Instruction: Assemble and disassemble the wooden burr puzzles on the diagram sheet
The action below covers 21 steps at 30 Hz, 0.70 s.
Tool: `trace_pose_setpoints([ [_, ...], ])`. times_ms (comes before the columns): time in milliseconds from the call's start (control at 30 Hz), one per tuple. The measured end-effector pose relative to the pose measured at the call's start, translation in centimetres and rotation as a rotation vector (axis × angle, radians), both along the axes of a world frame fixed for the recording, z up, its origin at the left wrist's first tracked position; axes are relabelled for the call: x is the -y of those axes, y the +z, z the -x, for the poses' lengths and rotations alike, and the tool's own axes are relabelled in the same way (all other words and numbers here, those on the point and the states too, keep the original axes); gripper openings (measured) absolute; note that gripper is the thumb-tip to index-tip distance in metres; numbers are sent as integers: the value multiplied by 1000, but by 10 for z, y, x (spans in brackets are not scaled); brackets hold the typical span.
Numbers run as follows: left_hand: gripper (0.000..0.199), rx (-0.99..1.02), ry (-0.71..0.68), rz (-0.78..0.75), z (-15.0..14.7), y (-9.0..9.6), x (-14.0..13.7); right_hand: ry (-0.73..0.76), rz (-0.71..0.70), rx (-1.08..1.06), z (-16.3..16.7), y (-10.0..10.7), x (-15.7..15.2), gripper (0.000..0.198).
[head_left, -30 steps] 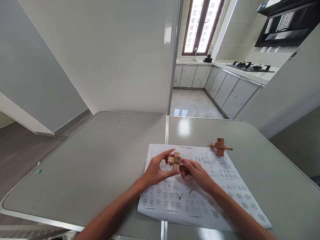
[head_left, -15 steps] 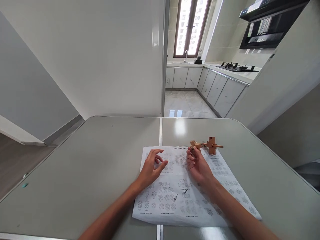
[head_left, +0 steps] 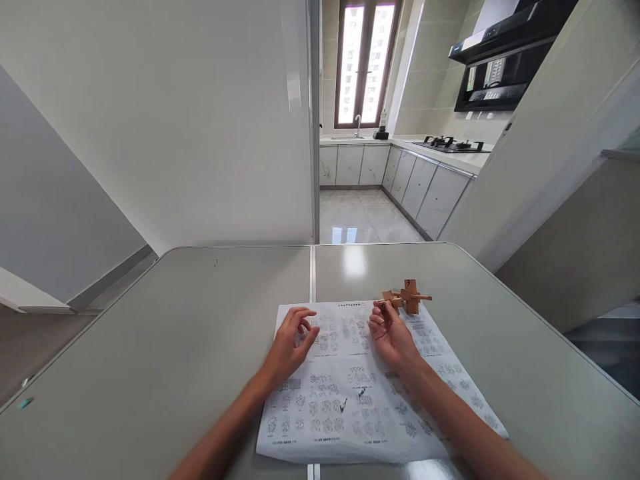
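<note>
A printed instruction sheet (head_left: 345, 363), covered in small diagrams, lies under both hands. My left hand (head_left: 290, 343) hovers over its upper left part, fingers curved and thumb apart, with nothing in it. Over the upper right part, my right hand (head_left: 393, 337) is closed, its thumb and fingertips pinching a small wooden puzzle piece (head_left: 383, 305) that bears a dark mark. Fingers hide most of that piece. Just beyond it are loose wooden puzzle pieces (head_left: 394, 297). Next to these stands a cross-shaped wooden puzzle assembly (head_left: 411, 297) with a number on its upper end.
The grey table (head_left: 175, 347) has a seam down its middle. A small teal object (head_left: 25, 403) lies near its left edge. Behind the table rise a white panel (head_left: 200, 133) and an opening onto a kitchen with cabinets (head_left: 430, 190) and a gas hob (head_left: 453, 145).
The camera view has shifted, so the scene sits slightly lower and further left. My right hand keeps its pinch on the wooden puzzle piece, which has turned a little. My left hand stays open.
</note>
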<state>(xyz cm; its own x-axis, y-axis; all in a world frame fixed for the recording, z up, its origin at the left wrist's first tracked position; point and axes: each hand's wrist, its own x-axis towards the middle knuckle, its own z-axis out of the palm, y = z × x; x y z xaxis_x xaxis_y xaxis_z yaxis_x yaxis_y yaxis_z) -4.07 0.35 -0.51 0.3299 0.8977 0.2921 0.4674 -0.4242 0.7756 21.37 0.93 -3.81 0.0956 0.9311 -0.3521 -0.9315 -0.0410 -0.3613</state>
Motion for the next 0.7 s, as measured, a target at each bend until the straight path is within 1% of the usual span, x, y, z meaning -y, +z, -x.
trace_pose_setpoints([
  [67, 24, -20, -9, -14, 1, 2, 1, -6, 6, 12, 1, 0, 1, 20],
  [167, 24, -105, -67, -18, 7, 8, 7, -2, 16, 22, 2, 2, 2, 18],
  [267, 24, -225, -135, -28, 16, 17, 20, 28, 20, 17, 4, 9, 6, 15],
  [333, 25, -265, -141, -49, 22, 22, 33, 60, 17, 27, 6, 16, 12, 12],
  [433, 24, -273, -89, -30, 32, 23, 54, 120, 10, 114, 10, 29, 33, 15],
  [533, 24, -253, 6, 8, 40, 17, 73, 165, 7, 253, 14, 38, 65, 21],
  [600, 26, -239, 82, 30, 45, 11, 83, 179, -12, 406, 16, 38, 86, 23],
  [700, 28, -227, 146, 17, 53, 2, 94, 203, -44, 684, 16, 30, 111, 32],
])
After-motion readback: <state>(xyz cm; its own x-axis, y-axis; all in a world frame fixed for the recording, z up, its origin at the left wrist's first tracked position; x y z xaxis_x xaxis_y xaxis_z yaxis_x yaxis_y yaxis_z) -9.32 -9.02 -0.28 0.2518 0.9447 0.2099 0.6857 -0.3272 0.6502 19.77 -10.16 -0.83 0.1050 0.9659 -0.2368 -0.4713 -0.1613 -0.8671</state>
